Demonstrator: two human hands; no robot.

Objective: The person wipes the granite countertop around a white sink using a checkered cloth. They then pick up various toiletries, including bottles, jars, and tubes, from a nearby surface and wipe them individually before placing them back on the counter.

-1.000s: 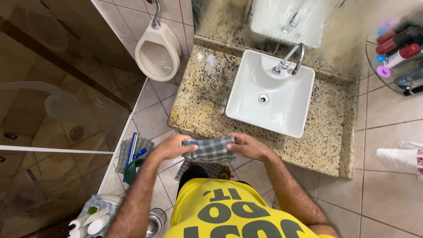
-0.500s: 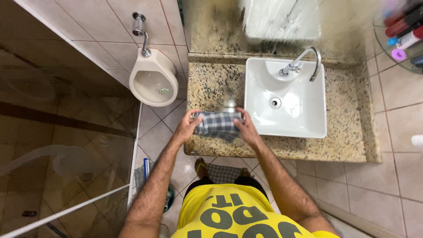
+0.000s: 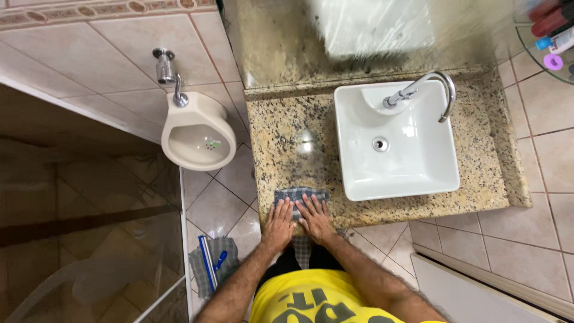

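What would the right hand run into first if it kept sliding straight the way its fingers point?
The right hand lies flat on the checked cloth, pointing up the granite counter. Beyond the cloth, bare counter, then probably the granite backsplash; the white sink sits to its right.

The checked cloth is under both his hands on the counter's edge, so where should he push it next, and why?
Probably forward, toward the back wall. Both the left hand and the right hand press flat on the checked cloth, which lies at the near edge of the granite counter. The wide stretch of stone to the left of the white sink lies just ahead of the cloth, so a forward push looks natural.
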